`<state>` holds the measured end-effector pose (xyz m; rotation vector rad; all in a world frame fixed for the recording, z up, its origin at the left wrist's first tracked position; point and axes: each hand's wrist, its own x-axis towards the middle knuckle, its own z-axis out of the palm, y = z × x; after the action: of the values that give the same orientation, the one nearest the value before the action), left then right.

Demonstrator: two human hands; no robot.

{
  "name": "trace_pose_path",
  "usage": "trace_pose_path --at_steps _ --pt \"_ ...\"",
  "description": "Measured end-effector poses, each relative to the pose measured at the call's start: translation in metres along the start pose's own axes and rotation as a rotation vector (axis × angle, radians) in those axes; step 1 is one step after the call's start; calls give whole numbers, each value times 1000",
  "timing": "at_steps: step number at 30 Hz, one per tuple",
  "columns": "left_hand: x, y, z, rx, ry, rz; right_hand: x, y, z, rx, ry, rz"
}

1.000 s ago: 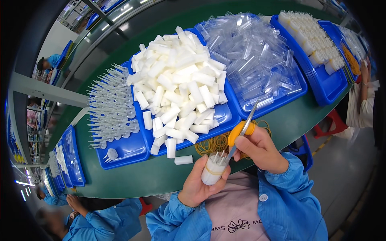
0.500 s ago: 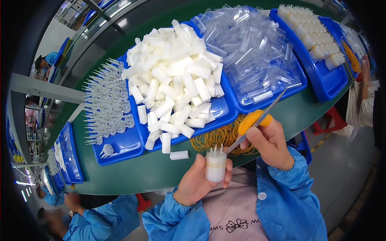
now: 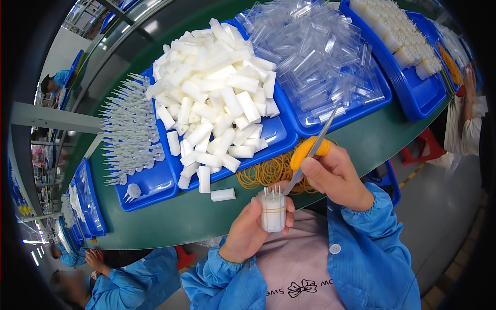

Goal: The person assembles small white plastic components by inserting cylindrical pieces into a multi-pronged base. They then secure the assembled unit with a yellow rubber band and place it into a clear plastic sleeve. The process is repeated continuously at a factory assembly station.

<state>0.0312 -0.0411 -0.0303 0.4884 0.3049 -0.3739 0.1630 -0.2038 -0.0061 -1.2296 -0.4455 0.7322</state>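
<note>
The left hand [image 3: 247, 227] is curled around a small white bundle [image 3: 273, 221], with the thumb on one side and fingers on the other; the bundle stands nearly upright in front of the person's pink shirt [image 3: 294, 258], and a tan rubber band [image 3: 274, 210] goes around it; thin white pins [image 3: 272, 192] stick up out of its top.

The right hand [image 3: 336, 178] is pinched on a shiny metal tool [image 3: 324, 130] with an orange grip [image 3: 305, 151]; the tool's thin point leans up and to the right; its other end is down by the top of the bundle, but I cannot tell if they touch.

Past the hands is a green worktop [image 3: 155, 225]; a heap of yellow rubber bands [image 3: 264, 173] lies there near the tool, and one loose white block [image 3: 223, 195] lies to the left of it; a big pile of white blocks [image 3: 206, 93] fills a blue tray [image 3: 285, 140]; clear tubes [image 3: 320, 57] are heaped in the tray to its right; white spiky pieces [image 3: 132, 129] stand in rows to its left, with one spiky piece [image 3: 133, 191] sitting apart near the front; more white bundles [image 3: 395, 33] stand in a blue tray far to the right.
</note>
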Motion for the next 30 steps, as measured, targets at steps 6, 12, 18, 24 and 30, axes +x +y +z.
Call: trace_pose_path --at_steps 6,12,18,24,30 --pt "1 -3 -2 48 23 1 7 11 0 6 -42 1" --pt "0 -3 -1 50 1 -39 3 12 6 129 -96 53" --pt "6 -3 -12 -187 -117 -117 -16 -8 2 -481 70 -389" --pt "6 3 -2 -189 47 -125 -37 -36 -55 -1317 530 -462" --pt "4 3 -8 -241 -45 -145 -48 -13 -109 -1676 627 -247"
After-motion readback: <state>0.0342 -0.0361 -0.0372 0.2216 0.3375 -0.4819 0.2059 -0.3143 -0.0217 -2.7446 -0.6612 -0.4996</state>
